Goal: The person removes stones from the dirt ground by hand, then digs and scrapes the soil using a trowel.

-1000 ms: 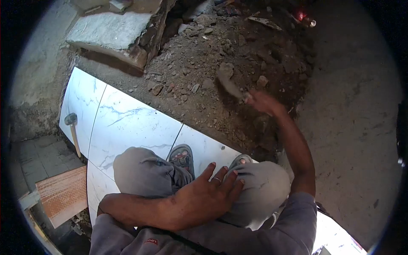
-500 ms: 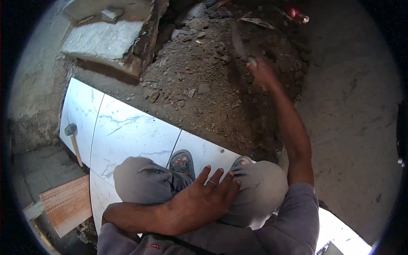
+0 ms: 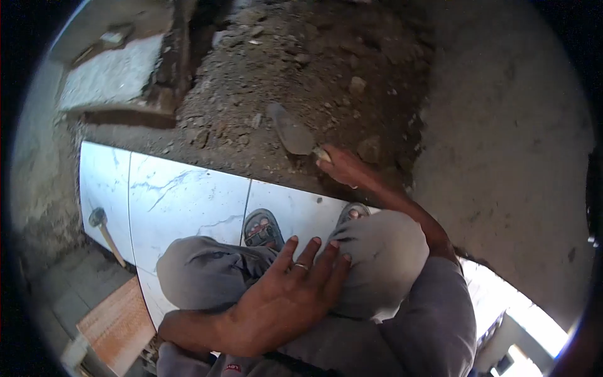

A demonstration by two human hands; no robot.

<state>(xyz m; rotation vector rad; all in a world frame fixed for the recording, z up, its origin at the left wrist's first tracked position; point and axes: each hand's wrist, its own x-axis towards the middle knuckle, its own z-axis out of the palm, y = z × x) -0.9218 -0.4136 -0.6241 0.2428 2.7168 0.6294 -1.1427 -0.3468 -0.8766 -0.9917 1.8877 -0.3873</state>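
Right hand [image 3: 344,167] grips a leaf-shaped trowel [image 3: 292,133] over crumbly, stony soil [image 3: 232,81]

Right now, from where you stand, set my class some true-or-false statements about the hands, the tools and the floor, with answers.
1. The right hand holds a trowel. True.
2. The left hand wears a ring. True.
3. The left hand is clenched around a tool. False: it holds nothing, its fingers spread by the knee.
4. A mallet lies at the left on the white marbled tiles. True.
5. The trowel's blade is over the tiles. False: it is over the soil beyond their edge.
6. Both feet are bare. False: they wear sandals.
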